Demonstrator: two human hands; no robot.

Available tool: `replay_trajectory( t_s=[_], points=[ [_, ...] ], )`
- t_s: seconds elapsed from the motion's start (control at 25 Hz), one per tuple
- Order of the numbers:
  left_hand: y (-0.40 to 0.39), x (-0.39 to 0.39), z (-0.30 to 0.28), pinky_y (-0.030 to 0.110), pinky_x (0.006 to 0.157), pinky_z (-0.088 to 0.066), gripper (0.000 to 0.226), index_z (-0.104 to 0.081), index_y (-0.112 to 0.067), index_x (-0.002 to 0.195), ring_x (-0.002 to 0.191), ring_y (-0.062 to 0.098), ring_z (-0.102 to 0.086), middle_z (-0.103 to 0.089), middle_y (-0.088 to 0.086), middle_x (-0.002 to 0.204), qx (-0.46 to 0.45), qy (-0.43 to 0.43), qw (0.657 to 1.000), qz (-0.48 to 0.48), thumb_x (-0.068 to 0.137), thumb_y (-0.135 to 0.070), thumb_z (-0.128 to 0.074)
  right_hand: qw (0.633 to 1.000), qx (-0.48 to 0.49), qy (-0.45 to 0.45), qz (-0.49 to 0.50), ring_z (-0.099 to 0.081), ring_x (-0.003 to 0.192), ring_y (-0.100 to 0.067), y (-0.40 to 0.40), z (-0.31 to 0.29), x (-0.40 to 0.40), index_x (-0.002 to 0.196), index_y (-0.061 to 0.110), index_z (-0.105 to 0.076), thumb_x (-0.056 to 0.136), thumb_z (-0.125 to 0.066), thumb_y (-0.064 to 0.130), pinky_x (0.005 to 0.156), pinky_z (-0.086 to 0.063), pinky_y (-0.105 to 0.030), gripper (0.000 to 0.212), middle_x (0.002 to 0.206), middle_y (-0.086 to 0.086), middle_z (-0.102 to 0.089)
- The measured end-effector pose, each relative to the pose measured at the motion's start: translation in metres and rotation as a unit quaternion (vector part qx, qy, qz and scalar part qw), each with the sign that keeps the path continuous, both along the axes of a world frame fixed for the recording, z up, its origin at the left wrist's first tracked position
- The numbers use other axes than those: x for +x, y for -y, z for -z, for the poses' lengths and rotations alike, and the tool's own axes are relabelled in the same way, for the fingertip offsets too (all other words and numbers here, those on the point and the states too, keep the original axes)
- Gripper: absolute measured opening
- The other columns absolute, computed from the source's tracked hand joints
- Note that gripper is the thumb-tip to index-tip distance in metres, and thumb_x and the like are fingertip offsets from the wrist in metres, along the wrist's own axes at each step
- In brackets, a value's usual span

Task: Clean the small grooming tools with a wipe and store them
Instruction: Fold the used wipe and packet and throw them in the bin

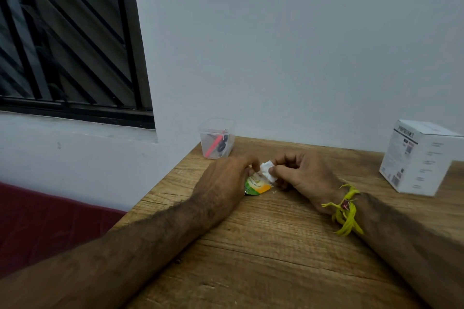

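While left hand (227,174) pins the sachet (257,186) on the worktop (276,246), right hand (298,173) pinches the wipe (267,170): light, soft, probably tears easily, so grip near its fold. Tools sit in the tub (217,138).

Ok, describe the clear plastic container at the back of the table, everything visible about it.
The clear container is a small, squarish tub of see-through plastic with a thicker rim and no lid visible. It stands upright at the far left corner of the wooden table, close to the white wall. Inside lie a slim red tool leaning diagonally and some black pieces, too small to identify. Neither hand touches it.
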State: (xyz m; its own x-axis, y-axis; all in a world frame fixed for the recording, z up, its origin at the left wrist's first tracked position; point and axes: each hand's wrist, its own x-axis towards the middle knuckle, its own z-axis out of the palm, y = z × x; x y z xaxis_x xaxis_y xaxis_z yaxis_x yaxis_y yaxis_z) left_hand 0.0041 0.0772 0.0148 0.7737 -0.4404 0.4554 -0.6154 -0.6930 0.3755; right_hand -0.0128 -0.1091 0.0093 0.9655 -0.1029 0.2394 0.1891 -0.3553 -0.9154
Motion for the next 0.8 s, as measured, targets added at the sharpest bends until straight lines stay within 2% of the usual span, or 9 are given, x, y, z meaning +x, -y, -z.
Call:
replay_trajectory(
  t_s=[0.2, 0.4, 0.48, 0.56, 0.68, 0.8],
  points=[
    [-0.002, 0.007, 0.004, 0.038, 0.084, -0.054, 0.015, -0.065, -0.028, 0.101, 0.094, 0.009, -0.062, -0.07, -0.009, 0.098, -0.05, -0.02, 0.999, 0.012, 0.099, -0.018, -0.054, 0.997, -0.077, 0.009, -0.009, -0.062, 0.06, 0.0, 0.0, -0.003, -0.002, 0.093, 0.015, -0.079, 0.086, -0.072, 0.008, 0.06, -0.05, -0.02, 0.013, 0.076, -0.002, -0.076],
    [-0.001, 0.011, 0.005, 0.039, 0.085, -0.055, 0.015, -0.066, -0.027, 0.101, 0.095, 0.009, -0.063, -0.07, -0.008, 0.099, -0.052, -0.022, 0.998, 0.035, 0.098, -0.016, -0.055, 0.993, -0.116, 0.031, -0.006, -0.059, 0.057, 0.005, 0.001, -0.004, -0.004, 0.094, 0.015, -0.078, 0.087, -0.073, 0.01, 0.056, -0.046, -0.012, 0.009, 0.071, 0.005, -0.071],
    [-0.001, 0.014, 0.006, 0.037, 0.084, -0.055, 0.016, -0.066, -0.029, 0.102, 0.093, 0.008, -0.064, -0.07, -0.007, 0.098, -0.067, -0.026, 0.997, 0.035, 0.098, -0.016, -0.056, 0.99, -0.134, 0.034, -0.013, -0.06, 0.06, 0.003, 0.001, -0.004, -0.004, 0.094, 0.015, -0.078, 0.087, -0.075, 0.014, 0.056, -0.046, -0.013, 0.008, 0.075, 0.001, -0.074],
    [-0.002, 0.014, 0.006, 0.03, 0.085, -0.055, 0.02, -0.066, -0.032, 0.109, 0.094, 0.005, -0.064, -0.071, -0.007, 0.101, -0.086, -0.035, 0.995, 0.035, 0.098, -0.018, -0.059, 0.989, -0.142, 0.032, -0.017, -0.061, 0.062, 0.003, 0.0, -0.004, -0.004, 0.094, 0.015, -0.077, 0.087, -0.075, 0.015, 0.058, -0.047, -0.013, 0.007, 0.077, 0.0, -0.075],
    [-0.004, 0.012, 0.008, 0.024, 0.087, -0.054, 0.033, -0.061, -0.034, 0.125, 0.099, 0.004, -0.063, -0.067, -0.009, 0.104, -0.088, -0.041, 0.994, 0.059, 0.093, -0.026, -0.066, 0.997, -0.071, 0.012, -0.019, -0.063, 0.063, -0.004, -0.002, -0.002, -0.002, 0.093, 0.016, -0.076, 0.089, -0.073, 0.013, 0.061, -0.048, -0.022, 0.006, 0.078, -0.004, -0.076],
    [-0.005, 0.01, 0.011, 0.021, 0.09, -0.052, 0.051, -0.055, -0.032, 0.129, 0.104, 0.002, -0.06, -0.06, -0.017, 0.101, -0.077, -0.049, 0.994, 0.064, 0.083, -0.033, -0.078, 1.0, 0.0, -0.012, -0.018, -0.061, 0.059, -0.008, -0.005, 0.0, -0.001, 0.094, 0.014, -0.074, 0.091, -0.07, 0.015, 0.058, -0.046, -0.027, 0.005, 0.076, -0.007, -0.076]
  ],
)
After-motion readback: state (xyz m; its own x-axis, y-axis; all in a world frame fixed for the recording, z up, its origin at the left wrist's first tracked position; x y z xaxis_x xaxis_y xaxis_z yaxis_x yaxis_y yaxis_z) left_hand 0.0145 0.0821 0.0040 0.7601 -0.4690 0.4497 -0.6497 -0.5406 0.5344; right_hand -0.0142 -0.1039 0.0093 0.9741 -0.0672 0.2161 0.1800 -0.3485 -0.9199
